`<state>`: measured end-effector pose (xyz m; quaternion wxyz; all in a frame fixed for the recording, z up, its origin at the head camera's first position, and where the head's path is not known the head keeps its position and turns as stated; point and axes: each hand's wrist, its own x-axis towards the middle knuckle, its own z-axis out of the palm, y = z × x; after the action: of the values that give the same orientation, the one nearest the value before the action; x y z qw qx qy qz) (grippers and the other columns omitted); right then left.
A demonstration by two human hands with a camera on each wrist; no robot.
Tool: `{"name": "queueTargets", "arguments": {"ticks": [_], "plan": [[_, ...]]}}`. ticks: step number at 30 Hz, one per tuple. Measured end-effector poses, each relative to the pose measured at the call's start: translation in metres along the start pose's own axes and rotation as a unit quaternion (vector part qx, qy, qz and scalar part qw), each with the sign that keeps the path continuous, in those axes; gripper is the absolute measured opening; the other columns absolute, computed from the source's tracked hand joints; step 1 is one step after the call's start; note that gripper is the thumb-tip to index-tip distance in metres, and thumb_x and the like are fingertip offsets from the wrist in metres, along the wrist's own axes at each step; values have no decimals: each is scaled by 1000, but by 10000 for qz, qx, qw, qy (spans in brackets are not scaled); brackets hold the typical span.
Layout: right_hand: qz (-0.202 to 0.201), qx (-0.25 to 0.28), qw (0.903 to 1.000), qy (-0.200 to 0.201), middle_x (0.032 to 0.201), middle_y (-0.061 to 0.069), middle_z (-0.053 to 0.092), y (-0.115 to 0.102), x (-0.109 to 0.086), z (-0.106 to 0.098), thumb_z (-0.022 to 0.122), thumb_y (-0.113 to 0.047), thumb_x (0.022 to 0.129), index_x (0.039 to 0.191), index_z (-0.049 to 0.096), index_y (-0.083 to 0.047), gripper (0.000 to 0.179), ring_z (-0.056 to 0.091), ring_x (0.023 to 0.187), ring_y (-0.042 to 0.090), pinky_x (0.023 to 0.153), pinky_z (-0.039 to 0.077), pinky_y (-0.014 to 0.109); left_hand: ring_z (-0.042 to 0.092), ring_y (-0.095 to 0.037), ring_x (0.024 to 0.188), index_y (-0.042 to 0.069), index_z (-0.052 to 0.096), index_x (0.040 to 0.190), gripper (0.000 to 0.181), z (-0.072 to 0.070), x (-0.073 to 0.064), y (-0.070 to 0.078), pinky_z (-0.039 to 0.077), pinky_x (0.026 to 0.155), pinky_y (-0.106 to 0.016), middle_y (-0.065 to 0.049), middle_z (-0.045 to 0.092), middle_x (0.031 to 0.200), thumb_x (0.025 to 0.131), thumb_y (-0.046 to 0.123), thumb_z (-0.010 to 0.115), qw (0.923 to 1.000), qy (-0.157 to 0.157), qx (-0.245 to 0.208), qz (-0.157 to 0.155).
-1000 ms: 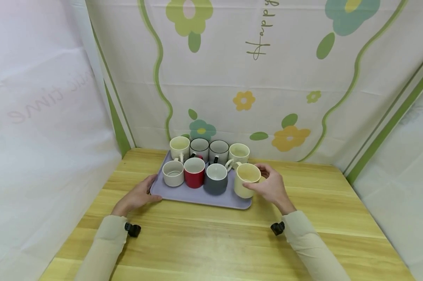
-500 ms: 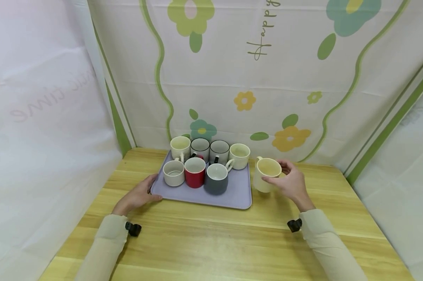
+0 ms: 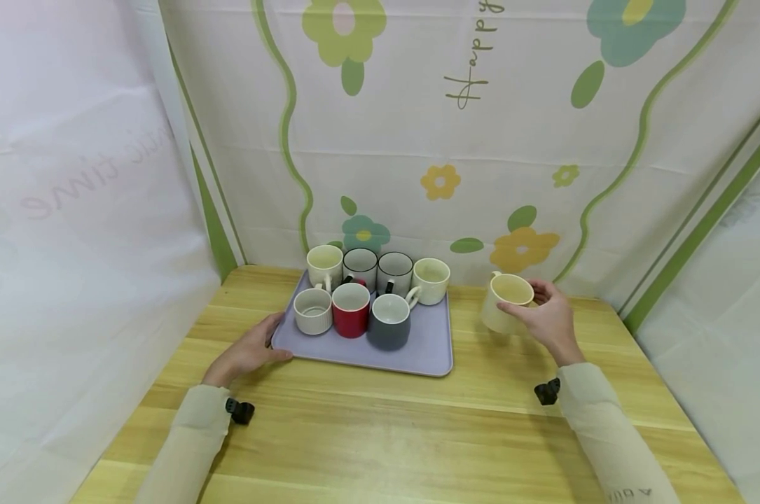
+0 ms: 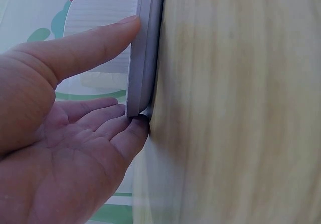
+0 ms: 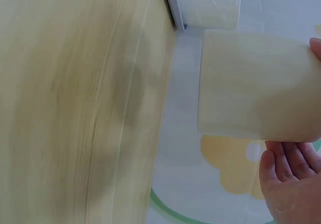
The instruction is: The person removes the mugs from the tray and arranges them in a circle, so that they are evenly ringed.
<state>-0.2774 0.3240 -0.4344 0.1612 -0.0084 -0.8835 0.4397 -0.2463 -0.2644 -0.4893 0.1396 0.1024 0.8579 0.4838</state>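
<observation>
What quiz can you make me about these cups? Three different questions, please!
1. How many cups stand on the tray?
2. True or false: the red cup stands beside the grey cup.
3. Where is the yellow cup that the right hand holds?
A) on the tray
B) in the air above the table
C) inside the grey cup

Key: 1. Seven. 2. True. 3. B.

- Head: high, farthest off, facing forward and down over the table.
- Left wrist: low, turned sideways, close to the tray.
- Right wrist: low, turned sideways, close to the yellow mug.
- Head and right wrist share that mug.
</observation>
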Motion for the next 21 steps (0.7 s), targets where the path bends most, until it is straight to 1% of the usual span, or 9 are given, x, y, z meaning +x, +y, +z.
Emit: {"name": "queueTargets", "arguments": {"ticks": [4, 8, 11, 18, 21], "plan": [[195, 64, 9997, 136, 138, 15, 62, 7, 9, -2, 91, -45, 82, 145, 56, -4, 82, 58, 121, 21, 88, 46, 6, 7, -50, 162, -8, 6, 166, 98, 0, 0, 0, 15, 133, -61, -31, 4, 175, 98, 10, 74, 10000, -5, 20, -15], [376, 150, 9990, 167, 137, 14, 61, 13, 17, -4, 92, -45, 81, 145, 56, -4, 84, 57, 117, 17, 85, 48, 6, 8, -50, 162, -8, 7, 166, 98, 0, 1, -1, 16, 133, -61, -31, 6, 175, 98, 11, 75, 10000, -1, 48, -6], [402, 170, 9989, 169, 136, 14, 60, 19, 23, -5, 92, -45, 81, 144, 56, -4, 83, 57, 115, 17, 83, 48, 5, 9, -50, 162, -8, 7, 166, 97, 0, 1, -2, 16, 133, -61, -31, 6, 175, 98, 11, 75, 10000, 9, 54, -6], [440, 342, 9977, 395, 126, 4, 61, 30, 36, -3, 93, -44, 80, 138, 59, -6, 77, 56, 105, 9, 83, 49, 6, 9, -50, 162, -7, 8, 166, 97, 0, 1, -3, 15, 133, -61, -31, 7, 175, 98, 12, 75, 9999, 45, 100, -19], [480, 430, 9970, 422, 124, 3, 61, 34, 39, -1, 93, -42, 80, 138, 58, -4, 77, 56, 104, 8, 83, 49, 6, 11, -49, 162, -7, 9, 166, 97, 0, 2, -3, 16, 133, -61, -31, 8, 175, 98, 12, 76, 9998, 74, 160, -22]]}}
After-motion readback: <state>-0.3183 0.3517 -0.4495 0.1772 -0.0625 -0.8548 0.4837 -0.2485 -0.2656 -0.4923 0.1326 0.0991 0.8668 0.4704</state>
